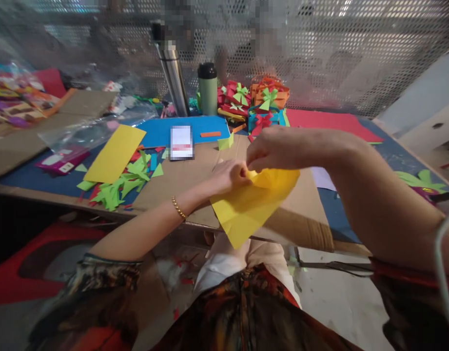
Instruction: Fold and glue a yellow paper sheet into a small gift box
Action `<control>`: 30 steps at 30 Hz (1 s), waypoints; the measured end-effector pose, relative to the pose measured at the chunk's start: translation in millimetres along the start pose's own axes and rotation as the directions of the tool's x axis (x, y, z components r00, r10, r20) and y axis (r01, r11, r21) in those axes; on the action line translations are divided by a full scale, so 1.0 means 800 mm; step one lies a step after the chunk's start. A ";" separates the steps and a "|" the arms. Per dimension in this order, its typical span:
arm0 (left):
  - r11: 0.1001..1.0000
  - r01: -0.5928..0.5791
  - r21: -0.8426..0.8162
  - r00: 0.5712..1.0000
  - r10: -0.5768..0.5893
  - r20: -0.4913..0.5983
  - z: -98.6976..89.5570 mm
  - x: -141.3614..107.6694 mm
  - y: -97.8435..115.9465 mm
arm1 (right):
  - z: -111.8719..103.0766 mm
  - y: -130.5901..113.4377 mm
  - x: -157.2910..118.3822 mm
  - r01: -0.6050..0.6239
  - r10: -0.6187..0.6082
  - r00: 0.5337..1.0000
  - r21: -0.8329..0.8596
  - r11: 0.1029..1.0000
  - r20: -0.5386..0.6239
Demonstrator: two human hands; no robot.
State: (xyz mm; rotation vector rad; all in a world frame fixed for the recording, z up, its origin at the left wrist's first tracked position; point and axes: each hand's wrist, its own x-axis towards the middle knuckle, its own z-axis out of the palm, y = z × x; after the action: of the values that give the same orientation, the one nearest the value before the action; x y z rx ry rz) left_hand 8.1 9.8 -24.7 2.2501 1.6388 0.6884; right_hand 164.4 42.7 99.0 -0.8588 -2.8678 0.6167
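Left: loose yellow card (115, 153) overlapping a heap of green scraps (136, 173), purple gadget (61, 160) beside it near the table's left part. Then phone (181, 142), next to the blue sheet (154, 130).

Middle: left hand (227, 178), fingers curled in, nearly closed, pinching the upper left of the yellow paper (249, 209). Paper is between the two hands over the brown cardboard (184, 192), bent at the top, lower corner out past the table's front edge.

Right hand (266, 151): fingers bent down at the paper's top edge; tips partly hidden, can't tell whether they grip or just press.

Handling, judged: light, thin, fairly stiff, creases easily, not very slippery; could tear if yanked. Best hold is by the edges or the fold, fingers flat.

Edges and room: heap and phone limit the left side. Behind the hands, a small green piece (226, 142) and gift boxes (270, 95) limit reach. Right, lilac paper (322, 178) lies near the forearm, red sheet (330, 124) farther back. Easiest room looks to be toward the lap, over the front edge.
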 end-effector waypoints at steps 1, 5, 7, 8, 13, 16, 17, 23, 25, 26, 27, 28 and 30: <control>0.999 0.024 0.020 1.000 -0.024 0.008 0.000 0.000 0.001 | -0.005 0.015 0.010 -0.053 0.061 0.995 -0.102 0.993 0.075; 0.991 0.131 0.005 0.987 -0.131 0.090 -0.003 0.002 0.006 | -0.022 0.067 0.029 -0.251 0.252 0.961 -0.028 0.968 0.114; 0.990 0.139 -0.003 0.983 -0.138 0.119 -0.006 0.002 0.009 | -0.022 0.082 0.028 -0.264 0.259 0.961 0.038 0.964 0.099; 0.990 0.139 -0.006 0.982 -0.137 0.130 -0.008 0.002 0.010 | -0.017 0.087 0.026 -0.262 0.254 0.962 0.067 0.963 0.104; 0.992 0.121 -0.018 0.983 -0.117 0.139 -0.011 -0.002 0.010 | 0.017 0.098 0.015 -0.251 0.214 0.957 0.191 0.949 0.194; 0.993 0.113 -0.029 0.986 -0.108 0.129 -0.010 -0.004 0.009 | 0.024 0.100 0.016 -0.211 0.142 0.960 0.288 0.934 0.241; 0.993 0.113 -0.033 0.986 -0.108 0.128 -0.010 -0.004 0.009 | 0.023 0.099 0.018 -0.202 0.121 0.957 0.307 0.930 0.265; 0.991 0.125 -0.050 0.985 -0.119 0.121 -0.012 -0.007 0.015 | 0.028 0.091 0.042 -0.198 0.116 0.900 0.158 0.967 0.421; 0.990 0.125 -0.065 0.985 -0.116 0.126 -0.019 -0.009 0.012 | 0.034 0.093 0.046 -0.174 0.084 0.900 0.177 0.969 0.429; 0.989 0.124 -0.077 0.986 -0.115 0.120 -0.024 -0.009 0.008 | 0.036 0.096 0.046 -0.160 0.061 0.901 0.197 0.967 0.430; 0.988 0.122 -0.090 0.989 -0.114 0.094 -0.030 -0.010 0.002 | 0.038 0.099 0.046 -0.149 0.043 0.903 0.218 0.964 0.427; 0.988 0.121 -0.098 0.992 -0.116 0.050 -0.037 -0.010 -0.004 | 0.040 0.103 0.046 -0.146 0.032 0.904 0.238 0.960 0.426; 0.989 0.116 -0.094 0.988 -0.125 -0.092 -0.048 -0.011 -0.019 | 0.041 0.110 0.047 -0.165 0.034 0.899 0.266 0.950 0.437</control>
State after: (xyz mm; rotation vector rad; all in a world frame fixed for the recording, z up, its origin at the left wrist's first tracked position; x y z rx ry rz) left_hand -26.4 4.2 -0.9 2.0668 1.7374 0.8344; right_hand 171.3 118.3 32.1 -0.9220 -2.9815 1.3684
